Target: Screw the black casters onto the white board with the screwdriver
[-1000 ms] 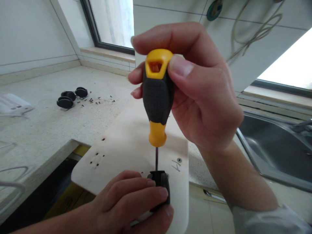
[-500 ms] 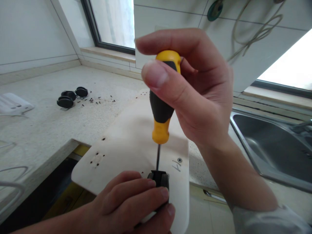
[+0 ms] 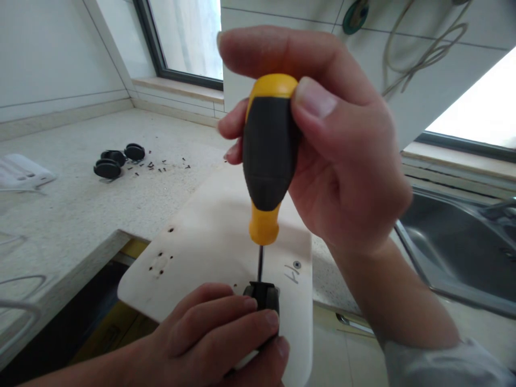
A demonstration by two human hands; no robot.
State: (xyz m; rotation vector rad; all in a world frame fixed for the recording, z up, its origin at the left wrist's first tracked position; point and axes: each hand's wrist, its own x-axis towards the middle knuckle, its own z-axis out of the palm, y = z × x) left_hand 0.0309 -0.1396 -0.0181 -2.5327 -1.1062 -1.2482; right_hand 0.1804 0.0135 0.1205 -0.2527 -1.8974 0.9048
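— Holding what, with the right grip (image 3: pixel 349 150)?

— Closed round a yellow-and-black screwdriver (image 3: pixel 268 156), with thumb against the handle's side and index finger arched over the top. Kept near upright, presumably to line up the shaft (image 3: pixel 261 263) with whatever lies below.

— Touching what at the tip?

— Impossible to tell; hidden behind the black caster (image 3: pixel 264 293).

— And with the left grip (image 3: pixel 213 333)?

— Curled over that caster, on the near part of the white board (image 3: pixel 213 231). Probably steadying it against any twist from above.

— Lying where, with the board?

— Across the surface (image 3: pixel 116 209), with one corner jutting over a dark opening (image 3: pixel 76 312); perhaps brought close for looking straight down.

— And farther off?

— Loose casters (image 3: pixel 108 169) and small screws (image 3: pixel 151 165), left of the board. Likely set there to stay out of the way, screws loosely scattered rather than lined up.
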